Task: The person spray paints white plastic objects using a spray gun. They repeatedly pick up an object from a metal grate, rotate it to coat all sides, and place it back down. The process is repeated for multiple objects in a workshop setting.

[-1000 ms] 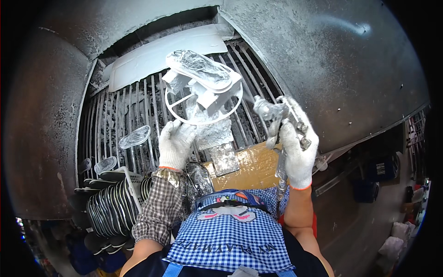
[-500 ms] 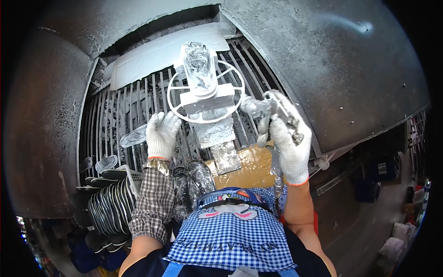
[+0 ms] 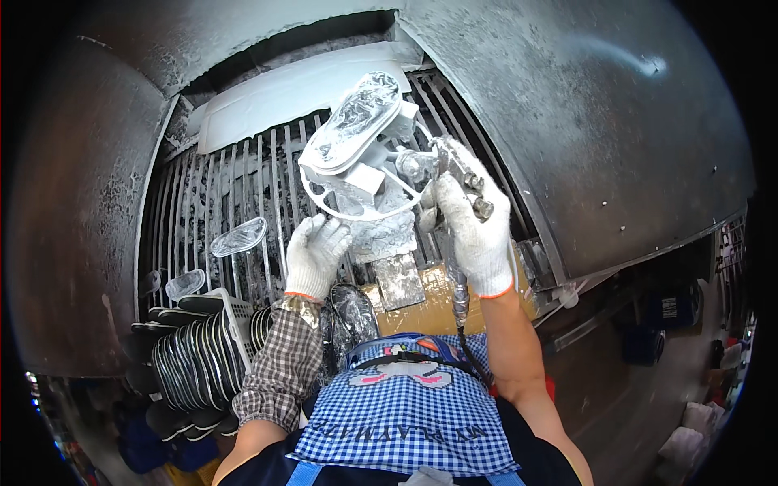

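A shoe sole (image 3: 356, 121) with a white rim and clear film over its middle sits on a white block above a white spoked wheel (image 3: 362, 217). The sole is tilted, its far end to the right. My right hand (image 3: 478, 227), in a white knit glove, is wrapped round a metal spray gun (image 3: 417, 164), whose front points left toward the sole. Just below the wheel's near left rim is my gloved left hand (image 3: 318, 253), open with its fingers apart; whether a fingertip touches the rim I cannot tell.
Metal bars (image 3: 275, 162) run under the wheel, with white board (image 3: 300, 85) behind. Film-covered oval pieces (image 3: 239, 238) stand at left, near a white basket (image 3: 237, 324) of dark soles. Cardboard (image 3: 438, 292) lies at the near edge. A metal panel (image 3: 600, 138) rises at right.
The wheel and sole have turned clockwise, so the sole now slants. My right hand has brought the spray gun left, closer to the sole. My left hand has shifted right and slightly nearer me.
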Demonstrator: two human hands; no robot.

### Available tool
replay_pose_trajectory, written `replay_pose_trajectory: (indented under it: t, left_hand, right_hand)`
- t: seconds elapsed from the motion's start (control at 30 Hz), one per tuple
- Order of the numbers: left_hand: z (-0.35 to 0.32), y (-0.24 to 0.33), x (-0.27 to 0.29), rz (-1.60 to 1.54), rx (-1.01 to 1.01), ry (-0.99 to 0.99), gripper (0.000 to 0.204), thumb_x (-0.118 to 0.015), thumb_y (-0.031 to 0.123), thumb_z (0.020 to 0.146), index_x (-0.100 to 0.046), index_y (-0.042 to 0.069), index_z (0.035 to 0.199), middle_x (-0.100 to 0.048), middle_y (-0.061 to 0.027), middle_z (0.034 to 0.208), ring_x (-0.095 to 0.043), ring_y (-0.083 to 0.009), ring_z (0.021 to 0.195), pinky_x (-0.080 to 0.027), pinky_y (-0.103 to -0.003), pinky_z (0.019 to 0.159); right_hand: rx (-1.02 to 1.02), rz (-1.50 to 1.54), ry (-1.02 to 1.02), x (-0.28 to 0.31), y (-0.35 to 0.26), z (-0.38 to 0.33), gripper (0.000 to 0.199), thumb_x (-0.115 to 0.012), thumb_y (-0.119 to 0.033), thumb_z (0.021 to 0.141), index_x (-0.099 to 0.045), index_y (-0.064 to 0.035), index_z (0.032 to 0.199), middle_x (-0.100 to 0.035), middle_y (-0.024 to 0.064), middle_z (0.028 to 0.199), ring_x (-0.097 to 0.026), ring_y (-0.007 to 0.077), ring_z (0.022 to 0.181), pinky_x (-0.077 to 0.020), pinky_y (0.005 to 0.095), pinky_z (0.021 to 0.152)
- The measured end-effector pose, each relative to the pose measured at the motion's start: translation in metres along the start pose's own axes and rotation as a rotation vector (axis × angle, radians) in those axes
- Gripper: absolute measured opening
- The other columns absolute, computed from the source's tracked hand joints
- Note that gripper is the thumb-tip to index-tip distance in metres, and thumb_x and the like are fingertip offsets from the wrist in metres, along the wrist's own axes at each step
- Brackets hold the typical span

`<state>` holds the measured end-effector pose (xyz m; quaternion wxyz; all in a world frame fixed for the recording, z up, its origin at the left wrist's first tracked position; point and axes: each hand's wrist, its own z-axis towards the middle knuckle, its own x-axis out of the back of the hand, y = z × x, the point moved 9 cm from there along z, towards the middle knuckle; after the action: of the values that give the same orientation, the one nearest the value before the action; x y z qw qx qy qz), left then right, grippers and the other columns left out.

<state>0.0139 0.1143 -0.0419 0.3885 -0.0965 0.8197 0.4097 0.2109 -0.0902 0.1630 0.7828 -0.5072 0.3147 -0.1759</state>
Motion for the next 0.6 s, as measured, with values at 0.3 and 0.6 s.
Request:
replay_pose_trajectory:
  t: [0.3, 0.6]
  left_hand:
    - [-0.022, -0.007, -0.039, -0.036, 0.034, -0.131, 0.039, -0.063, 0.028, 0.103, -0.061, 0.001, 0.131, -0.069, -0.0201, 0.125, -0.066, -0.0359, 0.117, -0.055, -0.049, 0.103]
    - [-0.014, 0.007, -0.036, 0.030, -0.064, -0.195, 0.056, -0.060, 0.034, 0.104, -0.054, -0.005, 0.144, -0.065, -0.0235, 0.135, -0.068, -0.0348, 0.117, -0.058, -0.046, 0.100]
  right_hand:
    - [0.071, -0.001, 0.135, 0.021, -0.007, 0.002, 0.051, -0.063, -0.007, 0.106, -0.049, 0.0060, 0.154, -0.072, 0.0063, 0.110, -0.061, 0.0048, 0.074, -0.0516, 0.0214, 0.066]
    - [0.126, -0.285, 0.050, 0.007, -0.021, -0.020, 0.053, -0.063, -0.012, 0.107, -0.047, 0.0056, 0.154, -0.067, 0.0059, 0.102, -0.061, 0.0062, 0.080, -0.0537, 0.0211, 0.068]
